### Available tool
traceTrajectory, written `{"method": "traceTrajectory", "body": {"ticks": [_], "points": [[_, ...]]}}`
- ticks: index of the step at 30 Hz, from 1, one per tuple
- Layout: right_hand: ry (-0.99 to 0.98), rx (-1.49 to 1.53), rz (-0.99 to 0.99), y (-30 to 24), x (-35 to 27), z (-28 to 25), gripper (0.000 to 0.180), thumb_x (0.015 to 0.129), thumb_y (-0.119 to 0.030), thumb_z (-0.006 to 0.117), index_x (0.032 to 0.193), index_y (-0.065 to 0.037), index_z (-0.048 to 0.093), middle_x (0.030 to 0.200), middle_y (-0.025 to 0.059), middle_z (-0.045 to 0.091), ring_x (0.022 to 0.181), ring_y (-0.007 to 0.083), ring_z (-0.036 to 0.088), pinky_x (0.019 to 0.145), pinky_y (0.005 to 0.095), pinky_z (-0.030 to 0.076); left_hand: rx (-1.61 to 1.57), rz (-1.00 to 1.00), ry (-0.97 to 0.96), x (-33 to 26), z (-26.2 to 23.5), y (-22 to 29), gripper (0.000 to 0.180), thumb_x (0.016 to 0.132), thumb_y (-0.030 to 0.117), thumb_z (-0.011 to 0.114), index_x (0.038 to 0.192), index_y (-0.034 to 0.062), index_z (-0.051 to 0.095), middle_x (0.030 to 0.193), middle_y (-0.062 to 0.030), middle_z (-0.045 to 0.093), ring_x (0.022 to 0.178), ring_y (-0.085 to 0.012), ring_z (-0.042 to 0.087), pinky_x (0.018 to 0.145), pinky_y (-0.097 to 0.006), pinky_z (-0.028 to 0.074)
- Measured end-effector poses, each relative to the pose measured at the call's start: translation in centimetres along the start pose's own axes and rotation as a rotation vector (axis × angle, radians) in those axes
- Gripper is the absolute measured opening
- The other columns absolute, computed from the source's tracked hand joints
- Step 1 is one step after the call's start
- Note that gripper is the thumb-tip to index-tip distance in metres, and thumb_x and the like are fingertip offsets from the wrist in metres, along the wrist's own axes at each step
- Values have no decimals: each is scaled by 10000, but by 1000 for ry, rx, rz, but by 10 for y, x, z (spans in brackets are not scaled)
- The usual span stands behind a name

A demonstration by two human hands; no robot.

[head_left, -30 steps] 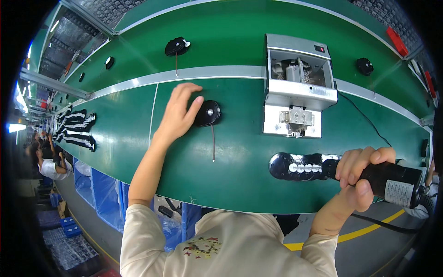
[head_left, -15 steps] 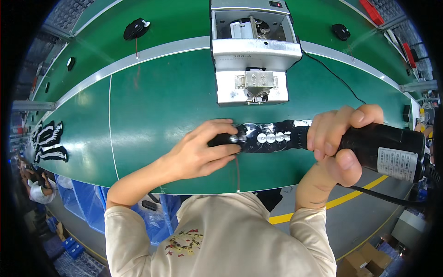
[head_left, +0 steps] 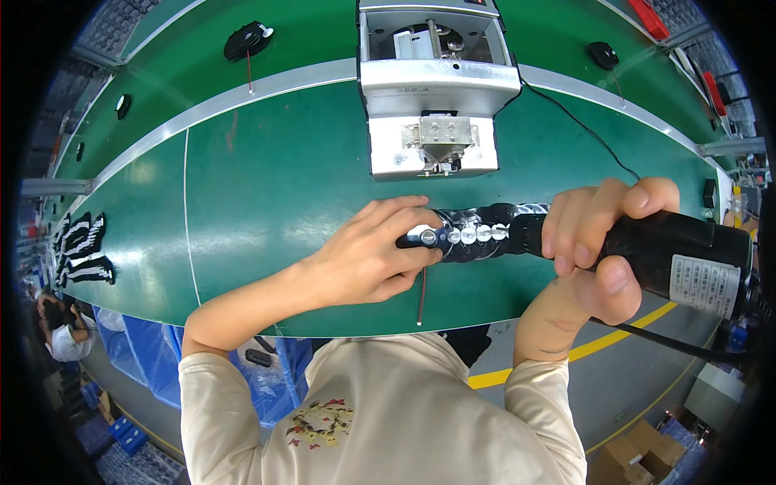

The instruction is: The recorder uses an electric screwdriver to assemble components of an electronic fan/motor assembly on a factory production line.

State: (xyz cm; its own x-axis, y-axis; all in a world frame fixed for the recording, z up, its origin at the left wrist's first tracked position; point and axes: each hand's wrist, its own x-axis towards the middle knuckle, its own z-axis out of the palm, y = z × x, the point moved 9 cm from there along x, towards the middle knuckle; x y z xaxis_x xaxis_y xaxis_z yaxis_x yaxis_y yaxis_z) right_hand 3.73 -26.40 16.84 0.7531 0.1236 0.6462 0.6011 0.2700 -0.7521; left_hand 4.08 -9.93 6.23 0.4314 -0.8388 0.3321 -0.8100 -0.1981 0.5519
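Compared with one second ago, the left hand has gone from beside a lone round black disc to gripping it, and the disc now sits against the left end of a row of overlapping black discs. The right hand remains wrapped around a black corded tool, its nose toward the row. The hands are apart, the row between them.

Fingers cover much of the gripped disc; its thin wire hangs toward the table's near edge. Whether the row touches the table cannot be told. The tool's back end fades into the dark rim, and the metal machine is cut off above.

The table is green. Around it are blue bins, cardboard boxes, a grey floor with a yellow stripe, and, far left, a blurred co-worker.
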Motion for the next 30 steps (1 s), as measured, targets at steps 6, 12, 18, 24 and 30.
{"method": "traceTrajectory", "body": {"ticks": [6,12,18,24,30], "points": [[59,27,-57,1,29,19,512,924,-157,566,1391,-69,376,761,45,509,558,158,514,574,338,465,-79,-24,46,-6,8,-9,203,745,80,724,945,97,693,1199,-121,545,1135,-335,547,889,-439,476],[57,30,-78,16,69,30,432,925,-143,454,1345,-50,421,755,53,487,558,149,485,577,348,456,-50,17,78,-10,-2,-6,117,766,112,751,855,87,679,1163,-123,554,1106,-333,570,838,-434,489],[217,-119,36,27,78,48,396,869,-108,468,1259,-39,467,718,60,484,502,144,461,537,339,454,-83,-5,58,-20,-10,-10,145,770,113,702,915,105,696,1187,-113,552,1148,-324,545,900,-440,472],[202,-64,71,36,71,43,392,841,-85,502,1231,-45,482,710,56,476,478,140,439,518,335,436,-80,15,105,-24,-10,-12,150,769,121,695,919,120,708,1172,-101,562,1149,-323,551,906,-440,460],[1,18,109,35,42,54,437,851,-103,580,1267,-71,450,723,40,488,495,140,461,517,329,423,-61,48,170,-28,-10,-16,120,773,146,743,892,129,732,1104,-107,605,1113,-332,592,872,-433,475]]}}
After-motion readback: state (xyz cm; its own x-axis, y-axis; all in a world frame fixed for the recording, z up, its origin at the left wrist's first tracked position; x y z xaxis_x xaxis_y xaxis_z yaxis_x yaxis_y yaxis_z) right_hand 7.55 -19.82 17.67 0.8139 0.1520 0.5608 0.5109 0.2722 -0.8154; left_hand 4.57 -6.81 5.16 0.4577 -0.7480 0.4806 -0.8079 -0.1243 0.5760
